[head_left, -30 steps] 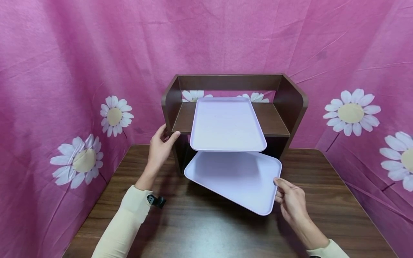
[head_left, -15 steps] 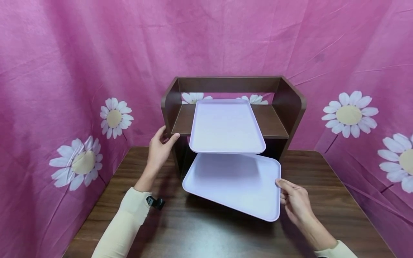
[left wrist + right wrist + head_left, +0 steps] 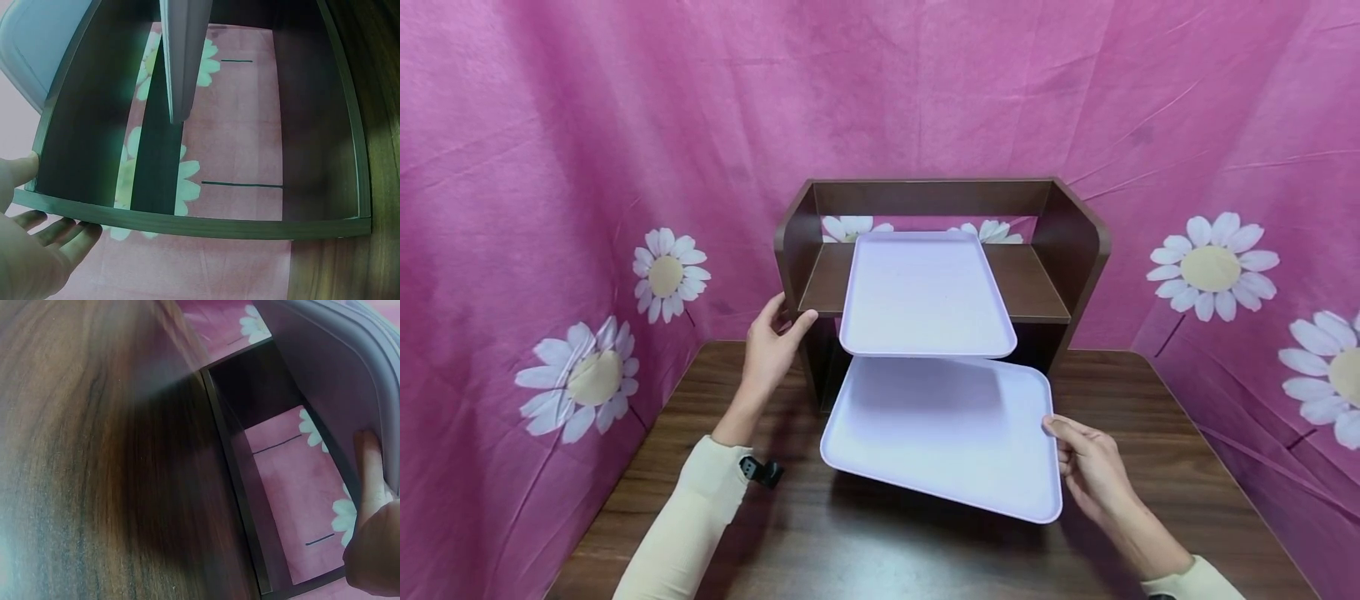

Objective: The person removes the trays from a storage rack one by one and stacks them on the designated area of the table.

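Note:
A dark brown two-level shelf (image 3: 932, 197) stands at the back of the table. One pale lilac tray (image 3: 928, 292) lies on its upper board, its front end jutting past the edge. My left hand (image 3: 769, 348) grips the shelf's left side near the upper board; in the left wrist view the left hand (image 3: 37, 250) has thumb and fingers around the frame's corner. My right hand (image 3: 1097, 471) pinches the right rim of a second lilac tray (image 3: 947, 442), which is held askew below the first, partly hidden beneath it. The right wrist view shows fingers (image 3: 370, 465) under that tray.
The wooden table (image 3: 820, 542) spreads in front of the shelf and to both sides. Pink cloth (image 3: 925, 92) printed with white daisies hangs behind it and at left and right.
The lower tray has come forward and turned slightly, its near edge lower in view. My right hand has moved a little right and toward me with it. The left hand keeps its hold.

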A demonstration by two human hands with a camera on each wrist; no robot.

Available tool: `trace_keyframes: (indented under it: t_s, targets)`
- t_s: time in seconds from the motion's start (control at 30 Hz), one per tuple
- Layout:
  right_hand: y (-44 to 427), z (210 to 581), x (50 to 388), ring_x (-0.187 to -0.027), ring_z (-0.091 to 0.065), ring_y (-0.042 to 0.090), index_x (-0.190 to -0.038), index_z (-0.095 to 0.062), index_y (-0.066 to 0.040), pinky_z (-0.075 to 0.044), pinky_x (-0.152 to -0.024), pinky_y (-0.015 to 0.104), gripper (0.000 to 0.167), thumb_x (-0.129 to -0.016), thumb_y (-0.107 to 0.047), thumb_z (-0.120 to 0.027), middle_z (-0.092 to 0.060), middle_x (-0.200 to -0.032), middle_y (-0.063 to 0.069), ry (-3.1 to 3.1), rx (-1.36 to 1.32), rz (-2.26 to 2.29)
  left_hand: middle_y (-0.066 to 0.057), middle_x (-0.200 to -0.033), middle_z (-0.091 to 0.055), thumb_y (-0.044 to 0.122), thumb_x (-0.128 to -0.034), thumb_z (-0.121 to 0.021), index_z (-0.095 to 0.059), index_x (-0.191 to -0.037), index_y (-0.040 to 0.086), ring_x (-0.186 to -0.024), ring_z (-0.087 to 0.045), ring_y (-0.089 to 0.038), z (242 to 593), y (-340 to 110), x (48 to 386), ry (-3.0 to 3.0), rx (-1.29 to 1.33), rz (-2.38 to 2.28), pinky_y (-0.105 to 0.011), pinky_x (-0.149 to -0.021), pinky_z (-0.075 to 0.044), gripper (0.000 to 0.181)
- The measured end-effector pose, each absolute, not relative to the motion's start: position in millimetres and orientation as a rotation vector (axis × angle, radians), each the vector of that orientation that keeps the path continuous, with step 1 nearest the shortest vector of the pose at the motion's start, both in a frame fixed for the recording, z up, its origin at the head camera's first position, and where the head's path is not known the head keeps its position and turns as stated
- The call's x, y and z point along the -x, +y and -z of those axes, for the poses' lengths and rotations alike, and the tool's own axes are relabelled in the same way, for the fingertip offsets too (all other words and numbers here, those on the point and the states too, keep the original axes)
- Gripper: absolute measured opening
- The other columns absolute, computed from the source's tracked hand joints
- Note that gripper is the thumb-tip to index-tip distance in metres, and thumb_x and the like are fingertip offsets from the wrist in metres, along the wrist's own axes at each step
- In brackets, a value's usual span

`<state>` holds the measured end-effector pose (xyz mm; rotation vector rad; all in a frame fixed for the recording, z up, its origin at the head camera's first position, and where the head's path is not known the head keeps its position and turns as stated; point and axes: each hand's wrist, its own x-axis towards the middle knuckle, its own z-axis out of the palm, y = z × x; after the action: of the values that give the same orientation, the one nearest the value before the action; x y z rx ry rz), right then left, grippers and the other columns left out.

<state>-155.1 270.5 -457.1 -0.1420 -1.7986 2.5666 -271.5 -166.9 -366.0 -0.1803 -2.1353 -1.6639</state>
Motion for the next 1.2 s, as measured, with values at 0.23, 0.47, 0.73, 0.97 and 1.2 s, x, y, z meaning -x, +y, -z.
trace_keyframes:
  t_s: [0.23, 0.47, 0.73, 0.97, 1.2]
  targets:
    - [273.2, 460.3, 152.7, -0.063, -0.032, 0.004, -0.089, -0.079, -0.017, -0.018, -0.054, 0.022, 0.035, -0.110, -0.005, -0.054, -0.049, -0.069, -0.013, -1.864, 0.043, -2.586, -0.022, -0.140, -0.066, 0.025, -0.0975, -0.081, -0.060, -0.148, 0.005, -0.132, -0.063, -0.032, 368.0, -169.0, 274.7, -2.125, 0.190, 1.671, -0.044, -0.117, -0.051, 0.058]
    - [273.9, 467.1, 149.2, -0.063, -0.032, 0.003, -0.091, -0.079, -0.017, -0.016, -0.054, 0.024, 0.039, -0.111, -0.003, -0.049, -0.049, -0.069, -0.013, -1.865, -0.053, -2.648, -0.023, -0.141, -0.066, 0.024, -0.0986, -0.080, -0.060, -0.148, 0.004, -0.133, -0.062, -0.032, 369.5, -169.1, 273.5, -2.132, 0.183, 1.686, -0.044, -0.119, -0.050, 0.057]
    - [273.8, 471.0, 145.1, -0.063, -0.032, 0.003, -0.098, -0.080, -0.016, -0.016, -0.055, 0.025, 0.039, -0.111, -0.001, -0.047, -0.050, -0.070, -0.014, -1.888, -0.149, -2.691, -0.022, -0.141, -0.066, 0.025, -0.0985, -0.080, -0.060, -0.148, 0.005, -0.133, -0.062, -0.031, 368.8, -168.4, 273.6, -2.133, 0.182, 1.682, -0.044, -0.118, -0.051, 0.057]
    - [273.8, 476.1, 139.0, -0.063, -0.044, -0.001, -0.102, -0.081, -0.016, -0.028, -0.054, 0.018, 0.038, -0.111, -0.002, -0.046, -0.059, -0.072, -0.015, -1.951, -0.234, -2.739, -0.022, -0.142, -0.066, 0.025, -0.0985, -0.080, -0.060, -0.148, 0.005, -0.134, -0.062, -0.032, 368.1, -168.7, 273.7, -2.134, 0.174, 1.690, -0.044, -0.118, -0.051, 0.057]
    - [273.6, 484.8, 130.9, -0.064, -0.045, -0.001, -0.104, -0.081, -0.017, -0.031, -0.054, 0.015, 0.038, -0.110, -0.002, -0.046, -0.062, -0.074, -0.014, -1.989, -0.198, -2.735, -0.021, -0.142, -0.066, 0.025, -0.0982, -0.080, -0.060, -0.148, 0.005, -0.134, -0.062, -0.032, 368.6, -168.6, 273.3, -2.135, 0.178, 1.687, -0.044, -0.118, -0.051, 0.058]
